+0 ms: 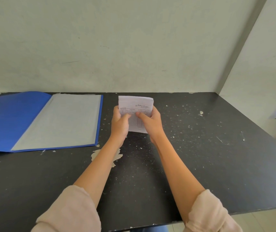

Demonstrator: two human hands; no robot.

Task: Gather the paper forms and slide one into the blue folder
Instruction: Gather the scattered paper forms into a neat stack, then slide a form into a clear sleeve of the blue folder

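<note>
Right now I see both hands raised together over the dark table [200,164], clamped on 1 small stack of paper forms [136,104]. My left hand [120,123] grips the stack's left edge and my right hand [150,122] grips its right edge, with both thumbs pressed on the top sheet and nearly meeting at its middle. The stack is thin white paper, rectangular and upright, its top corners fanned slightly so several sheet edges show. On the top sheet I read "NOTA NO." printed at the upper left above a ruled table of rows and columns; there is handwriting at the upper right, too small for me to make out.

Well to the left of my left hand lies the blue folder [8,119], open flat on the table. Its left cover is glossy blue, and on its right half rests a pale grey sheet [63,119] with a blue border showing along the right and near edges. The table surface under my forearms is matte black, chipped and flecked with pale spots. Rolled pale pink sleeves [70,210] bunch near my elbows.
</note>
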